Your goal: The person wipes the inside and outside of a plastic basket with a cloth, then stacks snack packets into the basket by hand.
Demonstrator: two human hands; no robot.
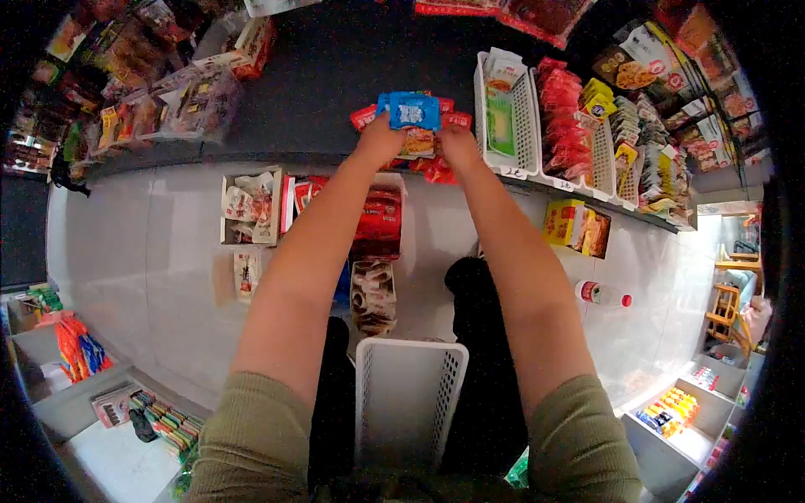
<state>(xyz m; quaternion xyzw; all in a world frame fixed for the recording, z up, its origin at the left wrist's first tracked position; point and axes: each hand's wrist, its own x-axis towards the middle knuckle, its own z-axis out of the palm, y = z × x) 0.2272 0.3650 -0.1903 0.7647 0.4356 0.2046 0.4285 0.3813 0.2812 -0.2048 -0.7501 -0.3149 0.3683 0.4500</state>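
Note:
At the edge of the dark shelf, a bunch of small snack packets is held between my two hands. A blue packet (414, 111) lies on top, with red packets (439, 170) sticking out around and below it. My left hand (381, 142) is closed on the bunch's left side, its thumb by the blue packet. On the other side, my right hand (459, 144) grips the red packets at the edge. Both hands' fingertips are partly hidden under the packets. A white perforated basket (365, 402) stands between my legs, below my forearms.
White baskets (530, 126) of packets line the shelf (310, 92) at right. Below are a box of white packets (251, 205), a red carton (379, 218), a box of brown packets (374, 298), a yellow box (563, 222) and a lying bottle (602, 294) on the floor.

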